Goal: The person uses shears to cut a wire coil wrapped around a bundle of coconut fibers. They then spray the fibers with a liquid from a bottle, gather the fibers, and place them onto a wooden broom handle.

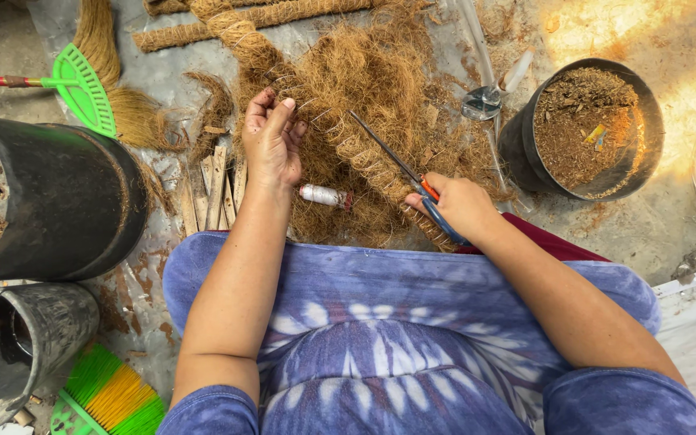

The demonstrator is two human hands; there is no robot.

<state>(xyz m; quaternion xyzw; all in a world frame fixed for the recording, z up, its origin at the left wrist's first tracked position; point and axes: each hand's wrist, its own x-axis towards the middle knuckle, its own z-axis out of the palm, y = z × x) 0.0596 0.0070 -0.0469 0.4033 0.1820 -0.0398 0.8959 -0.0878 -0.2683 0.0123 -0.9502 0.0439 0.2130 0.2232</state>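
Observation:
My left hand (pixel 271 141) pinches a thin white thread against a brown coir-wrapped pole (pixel 324 113) that runs from the top centre down towards my lap. My right hand (pixel 461 208) grips scissors (pixel 400 165) with orange and blue handles; their blades point up-left at the pole. A heap of loose coir fibre (pixel 372 72) lies under and around the pole. A small spool of white thread (pixel 325 196) rests on the fibre between my hands.
A black pot of coir chips (pixel 582 129) stands at right. Two black pots lie on their sides at left (pixel 58 209), (pixel 18 338). A green-headed broom (pixel 82 89), wooden sticks (pixel 215 189), another coir pole (pixel 227 24) and a coloured brush (pixel 110 399) lie around.

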